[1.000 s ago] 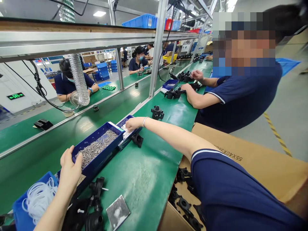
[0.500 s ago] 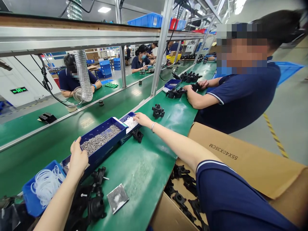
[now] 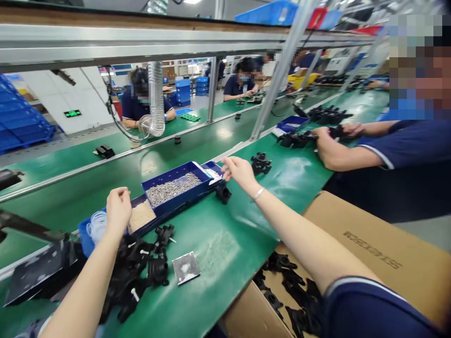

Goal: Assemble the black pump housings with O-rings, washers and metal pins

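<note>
My left hand hovers by the left end of the blue bin row, its fingers curled together; whatever they hold, if anything, is hidden. Beside it is a compartment with a tan, flat-looking filling. My right hand, fingers bent into a pinch, is just right of the small blue bin of white pieces; I cannot make out anything in its fingertips. Between the hands stands a blue bin with many metal pins. A black part lies below my right hand, another black part beyond it.
Black parts with white pins crowd the bench near my left forearm, beside a square metal plate. A blue tub holds white rings. An open cardboard box adjoins the bench. A co-worker's arms are at the right.
My left hand has come off the pin bin's edge to its left end. My right hand has lifted out of the white pieces toward the right. The view has turned left.
</note>
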Available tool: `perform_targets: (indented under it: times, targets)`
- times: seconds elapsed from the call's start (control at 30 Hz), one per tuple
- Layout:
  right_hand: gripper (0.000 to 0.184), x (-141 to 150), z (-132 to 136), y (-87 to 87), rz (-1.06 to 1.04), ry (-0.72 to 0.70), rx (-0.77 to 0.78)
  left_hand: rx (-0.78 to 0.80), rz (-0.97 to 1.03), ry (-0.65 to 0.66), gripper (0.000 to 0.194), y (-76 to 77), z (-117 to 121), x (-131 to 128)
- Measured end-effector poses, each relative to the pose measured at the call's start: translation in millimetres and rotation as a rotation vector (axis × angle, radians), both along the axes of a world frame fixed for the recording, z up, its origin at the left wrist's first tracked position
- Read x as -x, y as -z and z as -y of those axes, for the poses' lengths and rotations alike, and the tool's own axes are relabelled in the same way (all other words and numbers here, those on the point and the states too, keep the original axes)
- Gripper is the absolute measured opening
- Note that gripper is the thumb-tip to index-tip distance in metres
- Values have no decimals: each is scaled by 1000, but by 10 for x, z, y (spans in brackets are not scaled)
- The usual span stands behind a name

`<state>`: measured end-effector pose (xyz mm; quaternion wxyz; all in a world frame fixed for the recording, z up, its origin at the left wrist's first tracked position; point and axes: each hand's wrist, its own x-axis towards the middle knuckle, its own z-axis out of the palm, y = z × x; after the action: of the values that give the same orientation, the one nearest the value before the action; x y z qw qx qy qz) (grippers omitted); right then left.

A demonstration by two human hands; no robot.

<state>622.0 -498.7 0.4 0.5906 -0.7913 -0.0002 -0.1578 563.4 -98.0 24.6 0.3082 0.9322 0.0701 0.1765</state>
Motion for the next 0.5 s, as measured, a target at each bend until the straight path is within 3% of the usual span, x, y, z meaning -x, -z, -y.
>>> perform_targets:
  times: [0.1,0.23,0.4,0.5]
  targets:
    - [46,361,-93,52,-14,-85,-166,-181,-256,66,24,17,-159,120]
    - [53,846,-259,174,-87,-190,-331,-342,-471,194,36,107,-26,174]
    - [42,1314,-416,237,-208,-264,-431,-478,-516,251,36,63,122,139]
    - [39,1503,-486,222,-245,-295,-490,-490,-460,251,25,26,121,134]
